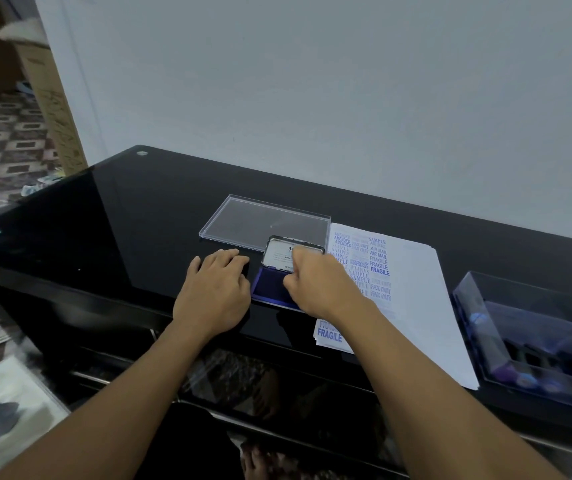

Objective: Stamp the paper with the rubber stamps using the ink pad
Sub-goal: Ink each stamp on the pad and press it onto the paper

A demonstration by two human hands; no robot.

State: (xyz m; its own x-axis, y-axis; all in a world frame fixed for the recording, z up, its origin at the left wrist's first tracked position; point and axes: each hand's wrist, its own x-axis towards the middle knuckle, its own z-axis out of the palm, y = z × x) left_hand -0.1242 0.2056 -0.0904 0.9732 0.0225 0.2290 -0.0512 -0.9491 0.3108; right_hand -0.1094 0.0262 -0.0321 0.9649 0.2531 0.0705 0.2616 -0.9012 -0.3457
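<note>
Your left hand lies palm down on the black worktop, fingers nearly straight & together, holding nothing. Its fingertips reach the left edge of the ink pad. There's a small dark shape under those fingertips, but black on black, so can't make out what it is.

Your right hand is over the ink pad w/ fingers curled in tight, knuckles up, tips down at the blue surface. Whatever they pinch is hidden under the hand. No stamp shows, so can't tell if you're holding one.

The ink pad sits near the worktop's front edge, btwn your two hands. Its hinged lid stands tilted up at the back, w/ a white label inside, text too small to read. Your right hand covers approx. the right half of the pad.

The paper, a thin stack, lies just right of the pad, its left part under your right wrist. Blue stamped words run down the left side: AMENDED, AIR MAIL, FRAGILE, FAX OUT, SAMPLE.

A flat clear tray lies behind the pad. A clear box at far right is cut off by the frame; contents blurred.
</note>
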